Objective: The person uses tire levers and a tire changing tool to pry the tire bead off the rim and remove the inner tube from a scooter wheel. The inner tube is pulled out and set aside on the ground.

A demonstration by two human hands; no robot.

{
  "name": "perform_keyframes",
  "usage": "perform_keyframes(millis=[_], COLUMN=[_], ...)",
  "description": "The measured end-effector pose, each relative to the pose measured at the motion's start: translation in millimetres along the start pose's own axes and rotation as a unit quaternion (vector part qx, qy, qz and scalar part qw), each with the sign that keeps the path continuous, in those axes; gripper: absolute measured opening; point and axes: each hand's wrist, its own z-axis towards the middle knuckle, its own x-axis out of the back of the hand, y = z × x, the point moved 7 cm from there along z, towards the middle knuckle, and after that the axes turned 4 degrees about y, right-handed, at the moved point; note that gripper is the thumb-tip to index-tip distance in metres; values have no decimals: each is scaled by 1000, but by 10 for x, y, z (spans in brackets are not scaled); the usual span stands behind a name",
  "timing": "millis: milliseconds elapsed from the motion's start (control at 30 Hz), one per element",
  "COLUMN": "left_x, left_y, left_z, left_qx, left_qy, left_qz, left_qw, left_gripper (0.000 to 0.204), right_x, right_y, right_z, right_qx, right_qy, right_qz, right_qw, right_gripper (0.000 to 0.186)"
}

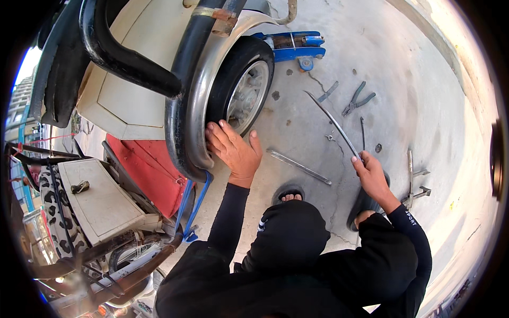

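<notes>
My left hand (233, 153) rests with extended fingers against the inner edge of a curved silver fender (199, 127), beside the lower part of a black tire (217, 93) with a silver rim (246, 90). My right hand (371, 177) is closed on a long, slightly curved metal bar (334, 122), which angles up and left over the ground. A straight metal bar (299, 167) lies between my hands. Pliers (358, 100), a thin rod (362, 132), a small metal piece (330, 138) and a cross-shaped wrench (410, 177) lie on the concrete to the right.
A blue floor jack (297, 52) stands behind the tire. Black tubing (127, 69) frames a cream vehicle body (122, 116). At left are a red panel (143, 169) and another vehicle (98, 199) with a cream box. Blue straps (188, 206) hang below the fender.
</notes>
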Motion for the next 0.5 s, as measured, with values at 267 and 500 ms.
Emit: perform_keyframes(millis=[267, 500], left_x=[-31, 328], left_y=[311, 249], left_z=[759, 867], left_qx=[-66, -82], left_qy=[-29, -5], left_qz=[78, 91], left_qw=[994, 993], left_gripper=[77, 71], right_x=[63, 492], right_y=[-413, -798], right_z=[338, 652], right_qx=[19, 110], right_qy=[-72, -125], right_qz=[103, 84], right_qw=[992, 982], right_gripper=[31, 31])
